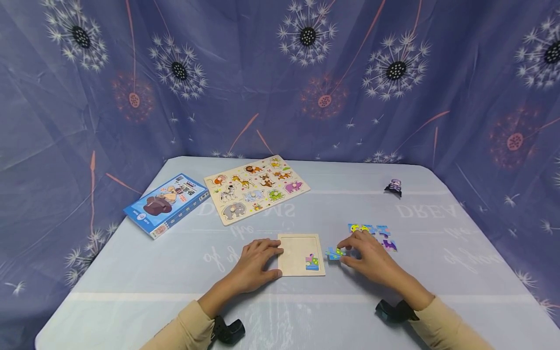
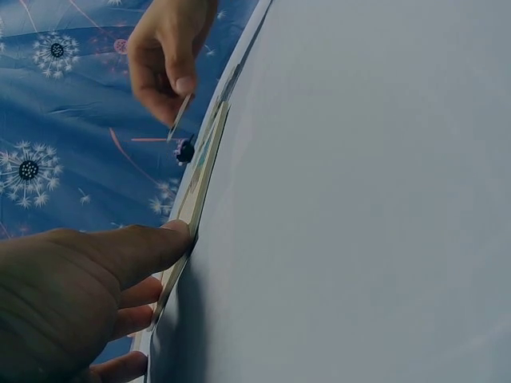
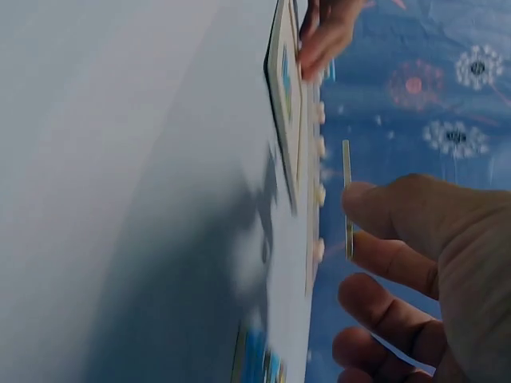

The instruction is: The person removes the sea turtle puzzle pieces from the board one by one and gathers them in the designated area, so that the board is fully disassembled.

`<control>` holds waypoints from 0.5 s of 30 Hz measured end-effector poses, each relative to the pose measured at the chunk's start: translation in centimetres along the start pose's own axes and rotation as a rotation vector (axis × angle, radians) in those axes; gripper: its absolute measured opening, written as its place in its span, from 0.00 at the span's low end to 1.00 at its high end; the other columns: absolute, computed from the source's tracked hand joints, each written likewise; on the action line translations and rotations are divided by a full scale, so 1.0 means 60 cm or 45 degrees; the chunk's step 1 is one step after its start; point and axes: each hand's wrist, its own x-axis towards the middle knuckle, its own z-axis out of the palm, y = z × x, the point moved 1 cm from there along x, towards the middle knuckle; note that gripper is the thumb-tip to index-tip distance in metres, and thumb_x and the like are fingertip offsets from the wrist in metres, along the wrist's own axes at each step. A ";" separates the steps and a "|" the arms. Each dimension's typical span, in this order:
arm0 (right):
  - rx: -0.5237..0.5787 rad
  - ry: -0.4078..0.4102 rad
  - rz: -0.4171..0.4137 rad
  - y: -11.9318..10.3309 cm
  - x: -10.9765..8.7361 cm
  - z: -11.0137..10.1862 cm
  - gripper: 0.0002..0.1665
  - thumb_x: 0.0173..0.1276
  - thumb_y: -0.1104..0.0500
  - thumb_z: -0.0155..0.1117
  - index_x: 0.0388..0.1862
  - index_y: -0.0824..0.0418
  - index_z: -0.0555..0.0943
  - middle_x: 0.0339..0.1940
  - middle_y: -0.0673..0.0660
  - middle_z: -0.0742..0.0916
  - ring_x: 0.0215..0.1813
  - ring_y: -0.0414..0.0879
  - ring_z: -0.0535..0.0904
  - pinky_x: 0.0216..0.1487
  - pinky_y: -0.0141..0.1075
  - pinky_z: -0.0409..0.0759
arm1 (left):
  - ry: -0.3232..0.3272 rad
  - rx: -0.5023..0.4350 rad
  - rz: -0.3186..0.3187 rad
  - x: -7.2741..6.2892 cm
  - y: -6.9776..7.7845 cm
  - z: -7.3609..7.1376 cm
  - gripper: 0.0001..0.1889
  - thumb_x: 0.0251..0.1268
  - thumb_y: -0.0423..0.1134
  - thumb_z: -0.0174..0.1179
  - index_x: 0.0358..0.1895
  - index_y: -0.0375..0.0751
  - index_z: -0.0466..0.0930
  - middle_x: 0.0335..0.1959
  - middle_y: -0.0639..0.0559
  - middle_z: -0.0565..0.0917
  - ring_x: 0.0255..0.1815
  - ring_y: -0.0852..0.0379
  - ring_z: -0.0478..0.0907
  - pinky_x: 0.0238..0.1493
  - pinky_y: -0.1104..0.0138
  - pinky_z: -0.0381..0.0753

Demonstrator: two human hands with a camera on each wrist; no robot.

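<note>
A square wooden puzzle tray point(image 1: 290, 255) lies on the table, with one puzzle piece point(image 1: 312, 263) in its lower right corner. My left hand point(image 1: 256, 265) rests against the tray's left edge, thumb and fingertips touching the rim, fingers loosely extended. To the tray's right, my right hand point(image 1: 367, 256) pinches a blue and green puzzle piece point(image 1: 333, 253) between thumb and fingers. In the right wrist view that puzzle piece point(image 3: 347, 163) is edge-on, held above the table. Beyond the right hand lie several loose puzzle pieces point(image 1: 383, 230), partly hidden by it.
A wooden animal knob puzzle board point(image 1: 262, 182) lies at the back, left of centre. Beside it is a blue box point(image 1: 168, 204). A small dark and purple object point(image 1: 394, 186) sits at the back right. A patterned curtain point(image 1: 245, 73) stands behind the table.
</note>
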 end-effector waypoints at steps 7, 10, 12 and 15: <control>-0.014 0.085 -0.022 0.052 -0.034 -0.027 0.16 0.48 0.60 0.75 0.38 0.48 0.83 0.33 0.43 0.80 0.39 0.39 0.74 0.43 0.38 0.73 | 0.000 0.000 -0.003 0.001 -0.001 0.001 0.25 0.56 0.44 0.66 0.58 0.42 0.76 0.65 0.47 0.72 0.66 0.43 0.64 0.62 0.44 0.58; -0.044 0.092 -0.010 0.068 -0.045 -0.036 0.16 0.48 0.60 0.75 0.37 0.49 0.83 0.33 0.43 0.80 0.39 0.37 0.72 0.42 0.36 0.73 | -0.001 -0.001 -0.007 0.001 -0.002 0.002 0.25 0.56 0.44 0.65 0.58 0.42 0.76 0.65 0.47 0.72 0.66 0.43 0.64 0.62 0.44 0.58; -0.061 0.098 -0.007 0.079 -0.052 -0.040 0.16 0.48 0.59 0.75 0.37 0.49 0.84 0.32 0.42 0.80 0.38 0.35 0.70 0.37 0.33 0.71 | -0.001 0.001 -0.006 0.001 -0.002 0.002 0.25 0.56 0.44 0.65 0.58 0.42 0.76 0.65 0.47 0.72 0.66 0.44 0.63 0.62 0.44 0.58; -0.062 0.097 -0.008 0.093 -0.061 -0.045 0.16 0.47 0.60 0.75 0.38 0.51 0.84 0.32 0.43 0.80 0.38 0.35 0.70 0.36 0.32 0.71 | -0.002 0.004 -0.005 0.001 -0.001 0.002 0.25 0.56 0.44 0.65 0.58 0.42 0.76 0.65 0.48 0.72 0.66 0.44 0.64 0.62 0.44 0.58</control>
